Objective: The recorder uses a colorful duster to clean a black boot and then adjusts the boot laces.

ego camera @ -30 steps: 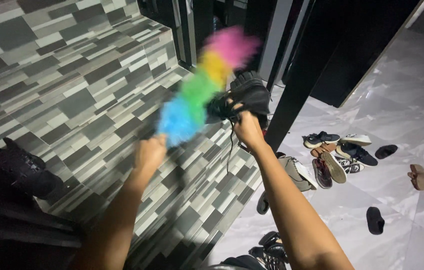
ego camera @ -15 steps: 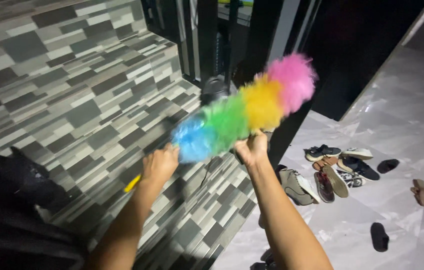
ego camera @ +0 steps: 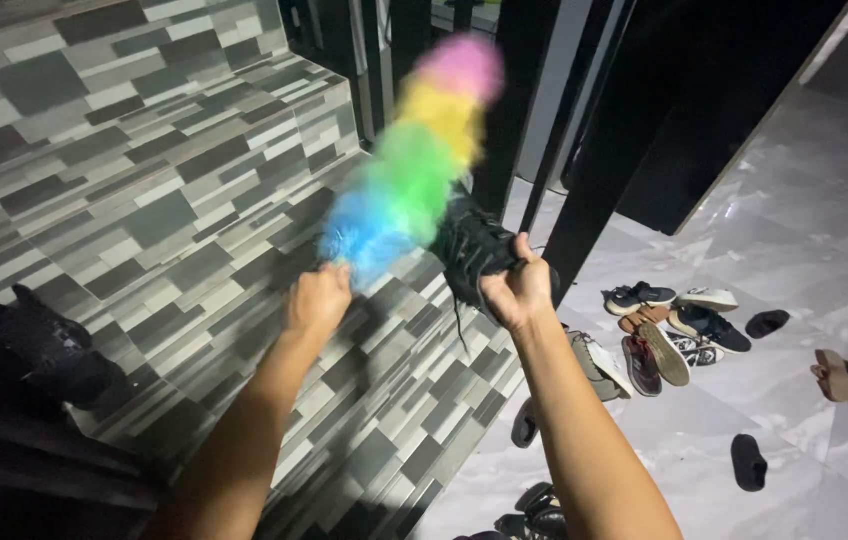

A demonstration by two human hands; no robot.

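My left hand [ego camera: 319, 300] is closed round the handle end of a rainbow duster [ego camera: 412, 170]; the handle itself is hidden in my fist, so I can't tell exactly how I'm gripping it. My right hand [ego camera: 516, 290] is clenched on a black shoe [ego camera: 474, 255], holding it up in front of me over the edge of the tiled step [ego camera: 144, 210]. Key relation: the duster's long axis runs up and to the right from my left hand, blue end at the fist, then green, yellow, pink tip furthest away. The blue-green part sits just left of the shoe and looks to be touching its side, though the duster is blurred so contact is a fair guess only. The shoe lies right of the left hand and right at the right hand, laces hanging down. Another dark shoe [ego camera: 49, 345] sits on the step at far left, well apart. Below on the pale floor [ego camera: 794, 400], a scatter of sandals and sneakers [ego camera: 674, 325].
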